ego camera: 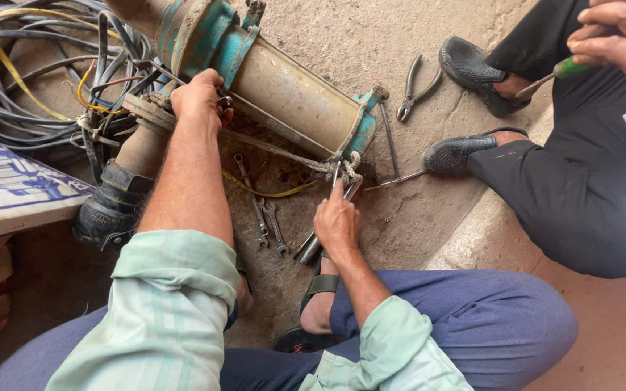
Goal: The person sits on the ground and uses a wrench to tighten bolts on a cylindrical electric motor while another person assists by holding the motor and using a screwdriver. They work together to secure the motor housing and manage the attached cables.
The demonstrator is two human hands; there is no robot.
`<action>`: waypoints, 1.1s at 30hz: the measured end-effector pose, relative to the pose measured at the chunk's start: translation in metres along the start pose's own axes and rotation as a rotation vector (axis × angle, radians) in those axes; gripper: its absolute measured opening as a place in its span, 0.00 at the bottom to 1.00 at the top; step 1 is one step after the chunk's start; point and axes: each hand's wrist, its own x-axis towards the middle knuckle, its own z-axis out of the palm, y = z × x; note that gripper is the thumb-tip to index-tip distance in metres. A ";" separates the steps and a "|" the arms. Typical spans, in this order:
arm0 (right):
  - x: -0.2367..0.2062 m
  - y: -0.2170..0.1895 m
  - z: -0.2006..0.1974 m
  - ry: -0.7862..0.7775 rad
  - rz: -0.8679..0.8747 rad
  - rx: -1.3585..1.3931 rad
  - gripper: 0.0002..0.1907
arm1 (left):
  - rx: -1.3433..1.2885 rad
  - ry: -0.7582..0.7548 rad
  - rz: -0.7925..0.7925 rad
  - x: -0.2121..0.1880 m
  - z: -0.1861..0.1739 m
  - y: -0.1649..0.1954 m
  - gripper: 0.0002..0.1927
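- 2 pale green sleeves with faint lighter stripes, rolled up above the elbows.
- Blue-grey trousers (472,318), loose and creased at the knees.
- Dark open sandal (318,289) with a grey-green strap, on 1 foot.

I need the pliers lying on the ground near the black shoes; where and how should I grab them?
Take the pliers by the two splayed handles at the upper end, coming from above and squeezing them together: the handles lie clear on the concrete, the jaws point down toward the pump.
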 end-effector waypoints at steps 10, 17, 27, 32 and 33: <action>0.080 0.047 -0.059 -0.197 0.146 0.566 0.16 | -0.004 -0.028 0.008 0.013 0.002 -0.008 0.09; 0.031 0.032 -0.057 0.050 -0.109 0.257 0.14 | -0.024 -0.044 0.039 0.019 0.001 -0.016 0.11; 0.064 0.036 -0.088 0.075 -0.048 0.156 0.13 | 0.025 -0.018 0.026 -0.005 -0.002 -0.002 0.07; 0.083 0.031 -0.097 0.022 -0.090 0.127 0.14 | 0.034 -0.025 0.012 -0.005 -0.005 -0.001 0.04; 0.087 0.031 -0.098 0.008 -0.083 0.115 0.14 | 0.032 -0.027 0.010 -0.004 -0.005 -0.001 0.04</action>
